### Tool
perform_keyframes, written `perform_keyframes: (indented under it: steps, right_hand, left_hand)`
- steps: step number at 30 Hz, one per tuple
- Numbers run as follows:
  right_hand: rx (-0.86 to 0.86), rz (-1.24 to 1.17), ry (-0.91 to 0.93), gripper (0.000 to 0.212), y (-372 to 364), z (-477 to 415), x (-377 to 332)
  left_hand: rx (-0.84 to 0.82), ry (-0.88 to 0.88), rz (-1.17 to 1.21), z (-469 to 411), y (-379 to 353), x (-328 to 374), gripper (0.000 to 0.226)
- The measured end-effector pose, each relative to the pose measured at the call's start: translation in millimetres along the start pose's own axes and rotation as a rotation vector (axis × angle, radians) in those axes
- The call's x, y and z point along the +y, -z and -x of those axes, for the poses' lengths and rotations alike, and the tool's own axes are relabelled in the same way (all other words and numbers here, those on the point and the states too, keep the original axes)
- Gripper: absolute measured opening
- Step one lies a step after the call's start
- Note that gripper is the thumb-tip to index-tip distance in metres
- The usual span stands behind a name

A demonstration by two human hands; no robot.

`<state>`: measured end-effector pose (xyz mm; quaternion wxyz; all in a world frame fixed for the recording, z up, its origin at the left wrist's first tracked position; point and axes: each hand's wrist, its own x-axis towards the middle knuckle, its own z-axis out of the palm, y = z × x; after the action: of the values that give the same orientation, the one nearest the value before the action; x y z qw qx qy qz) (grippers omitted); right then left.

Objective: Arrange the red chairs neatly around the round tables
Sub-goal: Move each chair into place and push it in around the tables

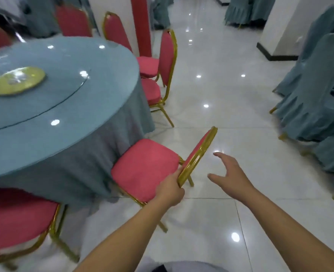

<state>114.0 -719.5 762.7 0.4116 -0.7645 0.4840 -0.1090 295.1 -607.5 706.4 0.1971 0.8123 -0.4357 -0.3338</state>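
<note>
**Q:** What are the hands doing?

**A:** The left hand (170, 190) has its fingers curled round the lower gold edge of a red chair's backrest (198, 154). The right hand (230, 173) is spread wide, holds nothing, and hovers just beside that backrest without touching it.

**Q:** Where is the held chair?
**A:** The held chair (144, 167) has its seat close against the hanging blue cloth of the round table (64, 107), with its back to the viewer. It looks turned at an angle rather than square to the table.

**Q:** And further out?
**A:** A near chair (15, 218) stands at the lower left by the cloth. Past the held one, a crowded pair (151, 91) shows 2 red seats bunched together at the table's right edge. At least 2 far chairs (115, 30) stand behind the table. Teal-covered chairs (315, 91) line the right, across a glossy white floor (221, 95).

**Q:** How far along is the job?
**A:** Partway, I judge. Chairs ring this table, but the held one needs squaring and the pair needs spreading. Other tables cannot be judged.
</note>
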Motion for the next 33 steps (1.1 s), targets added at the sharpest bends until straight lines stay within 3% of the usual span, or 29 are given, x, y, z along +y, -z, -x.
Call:
perform_keyframes:
  steps: [5,9,13,16,27,33]
  right_hand:
    - [-0.198,0.345,0.192,0.094,25.1,-43.1,3.7]
    - [-0.416,0.460,0.258,0.087,-5.2,-38.3,5.3]
    - [-0.519,0.533,0.372,0.045,-50.0,0.5,18.8]
    - [-0.508,0.508,0.401,0.037,-70.5,25.4,16.2]
    - [-0.555,0.488,0.407,0.019,-113.1,-43.9,-61.9]
    - [-0.510,0.643,0.285,0.002,-150.8,-99.8,-125.9]
  left_hand:
    - [0.110,0.140,0.085,42.0,9.1,-12.2,0.046]
    - [0.120,0.298,0.058,119.1,9.5,-46.2,0.032]
    - [0.151,0.426,-0.007,200.7,-11.7,-68.6,0.076]
    - [0.224,0.492,0.040,235.3,-19.6,-79.7,0.083]
    - [0.370,0.583,0.216,178.8,39.4,-105.8,0.035]
    - [0.348,0.607,0.194,131.3,99.3,-141.9,0.034]
